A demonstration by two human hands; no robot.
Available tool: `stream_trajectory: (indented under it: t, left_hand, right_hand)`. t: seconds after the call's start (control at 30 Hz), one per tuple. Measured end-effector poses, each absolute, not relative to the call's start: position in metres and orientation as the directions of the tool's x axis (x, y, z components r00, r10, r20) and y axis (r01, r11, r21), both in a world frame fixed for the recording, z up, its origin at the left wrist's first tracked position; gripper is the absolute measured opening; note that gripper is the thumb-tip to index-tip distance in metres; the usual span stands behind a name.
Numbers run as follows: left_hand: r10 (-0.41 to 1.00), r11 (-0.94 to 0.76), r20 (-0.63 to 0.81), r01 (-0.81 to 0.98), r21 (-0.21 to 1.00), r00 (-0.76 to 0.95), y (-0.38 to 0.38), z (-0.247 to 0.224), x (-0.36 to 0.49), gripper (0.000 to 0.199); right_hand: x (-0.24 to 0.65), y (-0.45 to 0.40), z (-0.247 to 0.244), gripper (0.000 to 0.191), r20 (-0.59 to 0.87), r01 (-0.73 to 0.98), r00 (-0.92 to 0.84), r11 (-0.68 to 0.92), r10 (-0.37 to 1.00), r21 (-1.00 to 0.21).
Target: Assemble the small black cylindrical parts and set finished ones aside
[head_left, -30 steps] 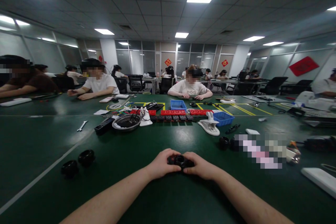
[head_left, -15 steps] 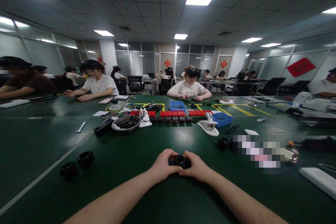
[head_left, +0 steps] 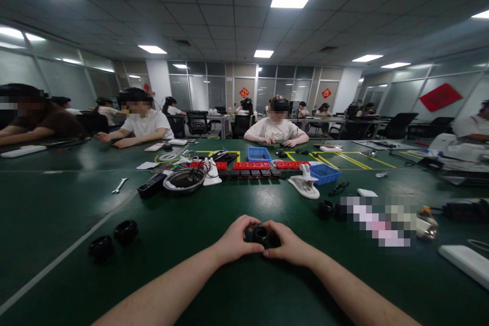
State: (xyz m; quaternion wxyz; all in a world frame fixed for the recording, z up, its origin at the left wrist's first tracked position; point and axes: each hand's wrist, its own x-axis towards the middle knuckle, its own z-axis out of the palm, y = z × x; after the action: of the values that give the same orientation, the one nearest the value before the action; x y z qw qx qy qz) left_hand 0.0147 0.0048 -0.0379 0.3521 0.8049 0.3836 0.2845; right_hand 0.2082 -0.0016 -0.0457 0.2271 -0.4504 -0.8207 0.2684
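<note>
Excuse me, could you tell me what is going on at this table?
Someone at the green table has both bare hands, left hand and right hand, around a small black part with a round opening facing up. Whether it touches the tabletop is hard to tell. Two other black round parts sit to the left, and a wrench lies beyond them. A co-worker sits across the table.

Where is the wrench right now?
In the head view, the wrench lies at left on the green table, beyond the two round black parts and left of the black box.
</note>
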Motion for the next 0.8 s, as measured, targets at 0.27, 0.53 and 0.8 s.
stream_trajectory:
  t: [0.27, 0.53, 0.8]
  left_hand:
    - [0.756, -0.537, 0.231, 0.378, 0.754, 0.612, 0.007, -0.039, 0.014, 0.046]
    - [0.8, -0.486, 0.195, 0.423, 0.765, 0.568, 0.006, -0.039, 0.016, 0.043]
    - [0.915, -0.387, 0.266, 0.472, 0.792, 0.303, 0.003, -0.052, 0.03, 0.036]
  right_hand:
    - [0.213, 0.002, -0.046, 0.043, 0.113, 0.534, -0.57, 0.471, 0.814, -0.702]
    - [0.213, 0.006, -0.049, 0.028, 0.068, 0.558, -0.553, 0.43, 0.831, -0.71]
    - [0.19, 0.0, -0.063, 0.029, 0.202, 0.836, -0.212, 0.285, 0.956, -0.47]
